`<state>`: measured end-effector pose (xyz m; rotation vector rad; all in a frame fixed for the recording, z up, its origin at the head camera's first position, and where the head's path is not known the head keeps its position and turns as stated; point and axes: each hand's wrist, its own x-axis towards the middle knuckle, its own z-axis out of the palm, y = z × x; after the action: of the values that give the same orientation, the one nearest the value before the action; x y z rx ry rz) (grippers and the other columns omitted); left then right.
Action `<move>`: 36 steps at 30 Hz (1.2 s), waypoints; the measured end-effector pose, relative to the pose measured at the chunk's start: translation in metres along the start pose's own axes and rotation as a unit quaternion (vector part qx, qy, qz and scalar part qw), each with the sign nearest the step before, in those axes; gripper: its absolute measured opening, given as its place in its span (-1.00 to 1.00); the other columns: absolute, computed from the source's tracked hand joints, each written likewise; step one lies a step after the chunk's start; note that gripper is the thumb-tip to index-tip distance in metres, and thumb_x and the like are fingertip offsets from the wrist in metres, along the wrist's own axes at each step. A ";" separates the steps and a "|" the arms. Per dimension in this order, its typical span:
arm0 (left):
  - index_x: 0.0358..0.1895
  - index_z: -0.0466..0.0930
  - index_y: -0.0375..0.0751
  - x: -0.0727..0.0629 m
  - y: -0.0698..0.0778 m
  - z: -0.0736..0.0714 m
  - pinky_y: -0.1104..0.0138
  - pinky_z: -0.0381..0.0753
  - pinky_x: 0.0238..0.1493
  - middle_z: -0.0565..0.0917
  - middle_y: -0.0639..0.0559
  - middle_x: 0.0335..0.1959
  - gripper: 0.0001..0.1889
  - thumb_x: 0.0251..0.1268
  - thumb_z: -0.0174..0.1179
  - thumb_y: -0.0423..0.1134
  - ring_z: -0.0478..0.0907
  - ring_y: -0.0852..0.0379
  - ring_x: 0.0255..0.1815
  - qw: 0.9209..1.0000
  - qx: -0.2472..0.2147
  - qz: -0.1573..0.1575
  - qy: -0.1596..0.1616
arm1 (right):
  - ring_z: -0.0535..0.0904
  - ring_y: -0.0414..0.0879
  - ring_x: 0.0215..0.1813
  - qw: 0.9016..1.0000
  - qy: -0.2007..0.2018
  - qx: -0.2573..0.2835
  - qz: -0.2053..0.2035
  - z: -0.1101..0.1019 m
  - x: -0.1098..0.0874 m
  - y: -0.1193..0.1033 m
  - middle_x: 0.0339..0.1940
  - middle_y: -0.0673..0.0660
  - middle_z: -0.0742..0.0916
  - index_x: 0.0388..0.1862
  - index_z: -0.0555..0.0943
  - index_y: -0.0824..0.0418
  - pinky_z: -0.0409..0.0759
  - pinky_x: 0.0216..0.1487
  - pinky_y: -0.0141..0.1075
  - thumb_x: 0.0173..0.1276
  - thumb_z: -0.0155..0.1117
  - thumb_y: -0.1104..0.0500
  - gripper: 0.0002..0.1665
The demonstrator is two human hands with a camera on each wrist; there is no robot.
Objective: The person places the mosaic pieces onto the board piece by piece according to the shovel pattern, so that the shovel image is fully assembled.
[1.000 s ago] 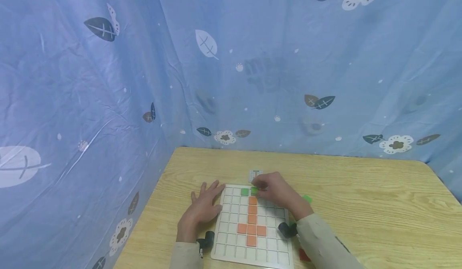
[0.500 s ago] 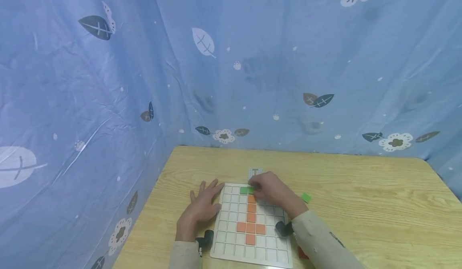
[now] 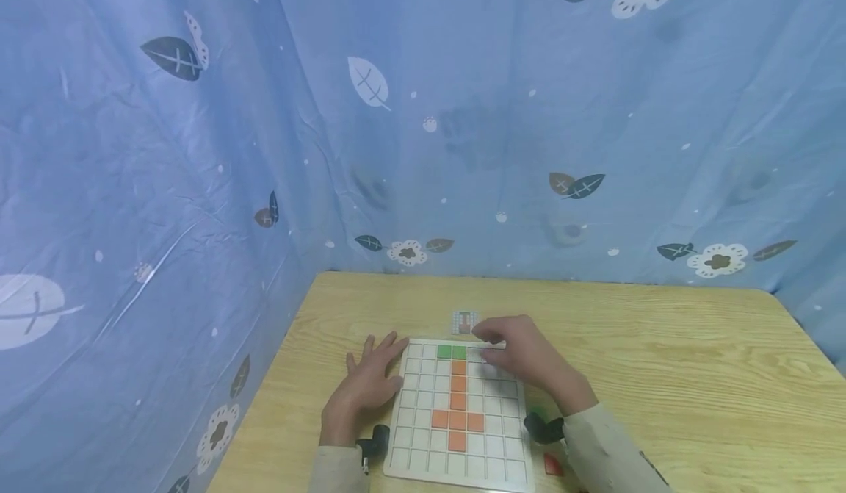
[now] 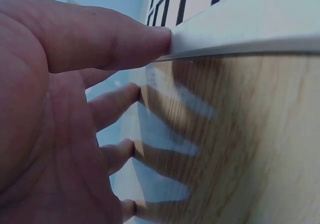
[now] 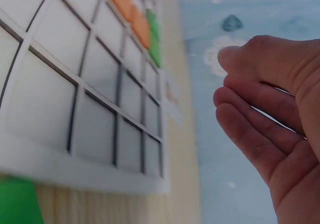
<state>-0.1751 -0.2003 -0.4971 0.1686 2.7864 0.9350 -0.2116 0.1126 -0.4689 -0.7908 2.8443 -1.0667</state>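
Withdrawn rightward from the second green tile since half a second ago, your right hand (image 3: 529, 353) now hangs over the far right part of the grid board (image 3: 429, 463), its fingers loosely bent, thumb close to them, holding nothing. Your left hand (image 3: 366, 386) spreads its fingers wide at the board's left side, thumb touching the rim. Nine tiles fill cells of the board: two green tiles (image 3: 444, 352) sit side by side in the far row, and seven orange tiles (image 3: 457, 421) make a cross, five in a column directly below the right-hand green one, plus one on each side of the fourth. One printed card (image 3: 465, 322) lies just beyond the board's far edge, near your right fingertips. Beside its right edge rest one green piece (image 5: 20, 201), partly visible, and one red piece (image 3: 552, 465), nearer you.
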 end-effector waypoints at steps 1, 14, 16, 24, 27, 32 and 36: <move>0.68 0.41 -0.01 0.000 0.000 0.000 -0.59 -0.50 0.62 0.21 -0.18 0.79 -0.22 0.34 0.25 -0.37 -0.21 -0.47 0.84 1.000 -0.001 0.001 0.001 | 0.85 0.04 0.10 1.000 0.007 0.005 -0.001 -0.005 -0.005 0.000 0.13 0.08 0.89 0.22 0.82 0.16 0.83 0.17 0.05 0.43 0.52 0.26 -0.61; 0.68 0.40 -0.03 -0.002 0.000 0.000 -0.58 -0.51 0.62 0.21 -0.19 0.79 -0.23 0.36 0.24 -0.37 -0.21 -0.48 0.83 1.000 -0.004 0.000 0.002 | 0.88 0.00 0.07 0.992 0.106 0.043 0.043 -0.059 -0.067 0.018 0.11 -0.02 0.89 0.16 0.83 0.02 0.87 0.06 -0.06 0.41 0.60 0.15 -0.64; 0.68 0.41 -0.03 -0.003 0.000 0.001 -0.58 -0.51 0.62 0.21 -0.19 0.79 -0.23 0.35 0.25 -0.38 -0.21 -0.48 0.83 1.000 -0.006 -0.002 0.003 | 0.88 0.00 0.07 0.991 0.115 0.039 0.054 -0.064 -0.076 0.023 0.09 -0.04 0.89 0.17 0.82 -0.01 0.87 0.03 -0.10 0.41 0.60 0.11 -0.64; 0.67 0.41 -0.04 -0.002 0.001 0.001 -0.58 -0.51 0.62 0.21 -0.19 0.79 -0.24 0.37 0.26 -0.38 -0.21 -0.48 0.83 1.000 -0.007 -0.001 0.003 | 0.89 -0.16 -0.03 0.983 0.161 0.028 0.081 -0.068 -0.102 0.048 0.01 0.04 0.91 0.14 0.83 -0.03 0.87 -0.05 -0.21 0.38 0.63 0.09 -0.64; 0.67 0.42 -0.04 -0.002 0.001 0.001 -0.59 -0.50 0.62 0.22 -0.20 0.79 -0.24 0.37 0.27 -0.38 -0.20 -0.48 0.83 1.000 -0.010 0.000 0.005 | 0.88 -0.20 -0.04 0.982 0.166 0.029 0.088 -0.068 -0.105 0.056 0.01 0.05 0.92 0.16 0.83 0.00 0.84 -0.06 -0.33 0.39 0.63 0.08 -0.63; 0.66 0.43 -0.04 -0.001 0.000 0.001 -0.59 -0.49 0.62 0.24 -0.21 0.78 -0.23 0.35 0.26 -0.39 -0.19 -0.50 0.83 1.000 -0.008 0.003 0.007 | 0.83 -0.38 -0.05 0.979 0.172 0.040 0.105 -0.067 -0.107 0.067 0.02 0.08 0.91 0.18 0.82 0.06 0.73 -0.07 -0.54 0.41 0.62 0.08 -0.61; 0.67 0.42 -0.03 0.000 0.000 0.001 -0.59 -0.51 0.61 0.22 -0.20 0.79 -0.23 0.35 0.26 -0.38 -0.20 -0.49 0.83 1.000 -0.008 0.002 0.004 | 0.78 -0.47 -0.06 0.977 0.170 0.061 0.109 -0.067 -0.108 0.073 0.04 0.13 0.91 0.21 0.80 0.14 0.71 -0.06 -0.59 0.42 0.60 0.09 -0.58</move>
<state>-0.1749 -0.2000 -0.4976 0.1673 2.7863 0.9594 -0.1619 0.2498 -0.4808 -0.3015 2.9985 -1.4458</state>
